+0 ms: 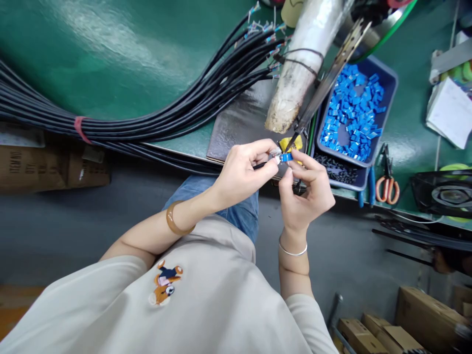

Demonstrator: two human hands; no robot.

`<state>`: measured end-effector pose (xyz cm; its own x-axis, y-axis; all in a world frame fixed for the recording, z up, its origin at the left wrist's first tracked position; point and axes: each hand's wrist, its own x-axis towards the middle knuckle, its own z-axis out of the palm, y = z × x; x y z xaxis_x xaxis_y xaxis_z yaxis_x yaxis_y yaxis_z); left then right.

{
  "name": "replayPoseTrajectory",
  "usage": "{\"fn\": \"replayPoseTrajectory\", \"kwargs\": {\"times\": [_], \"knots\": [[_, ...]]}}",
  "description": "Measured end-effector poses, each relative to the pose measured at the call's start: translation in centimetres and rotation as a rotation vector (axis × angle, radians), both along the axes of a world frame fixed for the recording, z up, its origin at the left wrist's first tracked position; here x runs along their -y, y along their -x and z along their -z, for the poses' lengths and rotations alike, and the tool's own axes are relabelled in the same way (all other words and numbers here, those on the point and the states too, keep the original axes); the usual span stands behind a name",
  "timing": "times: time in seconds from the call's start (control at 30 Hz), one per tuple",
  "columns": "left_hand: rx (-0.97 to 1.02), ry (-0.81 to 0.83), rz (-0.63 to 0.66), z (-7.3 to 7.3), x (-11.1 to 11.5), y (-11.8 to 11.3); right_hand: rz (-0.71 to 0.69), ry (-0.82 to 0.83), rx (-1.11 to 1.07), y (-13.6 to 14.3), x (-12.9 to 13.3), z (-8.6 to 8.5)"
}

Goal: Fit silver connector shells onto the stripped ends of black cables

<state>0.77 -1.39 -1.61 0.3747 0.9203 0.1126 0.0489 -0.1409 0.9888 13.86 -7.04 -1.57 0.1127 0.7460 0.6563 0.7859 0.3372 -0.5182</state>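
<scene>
- Your left hand (pixel 243 169) has thumb and fingers closed in a pinch on the end of a round black cable (pixel 260 165); keeping that pinch firm should steady the work.
- Your right hand (pixel 308 189) is curled, thumb and fingertips nearly meeting on a small blue plastic piece (pixel 286 158) at the cable's end; small fingertip moves should line it up best.
- Just beyond hangs a long slotted metal bar (pixel 320 96) with a dark tip; keep your fingertips clear of it.
- Farther right, a grey plastic tray (pixel 393 83) holds loose blue pieces (pixel 350 113).
</scene>
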Motion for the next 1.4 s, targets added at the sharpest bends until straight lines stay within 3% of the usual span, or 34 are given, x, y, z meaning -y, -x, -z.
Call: {"fn": "replayPoseTrajectory", "kwargs": {"times": [0.3, 0.63, 1.0, 1.23, 1.4], "knots": [[-0.049, -0.027, 0.015, -0.4, -0.3, -0.1, -0.016, 0.069, -0.088, -0.4, -0.2, -0.5], [-0.073, -0.068, 0.021, -1.0, -0.4, 0.0, 0.035, 0.081, -0.040, -0.2, 0.0, -1.3], [-0.050, 0.001, 0.070, -0.5, -0.4, 0.3, 0.016, 0.007, 0.030, -0.4, 0.3, -0.6], [0.044, 0.097, 0.097, -0.5, 0.3, 1.0, 0.052, 0.231, -0.208, -0.9, 0.9, -2.0], [0.114, 0.064, 0.132, -0.3, 0.5, 1.1, 0.070, 0.106, 0.039, -0.4, 1.2, -2.5]]}}
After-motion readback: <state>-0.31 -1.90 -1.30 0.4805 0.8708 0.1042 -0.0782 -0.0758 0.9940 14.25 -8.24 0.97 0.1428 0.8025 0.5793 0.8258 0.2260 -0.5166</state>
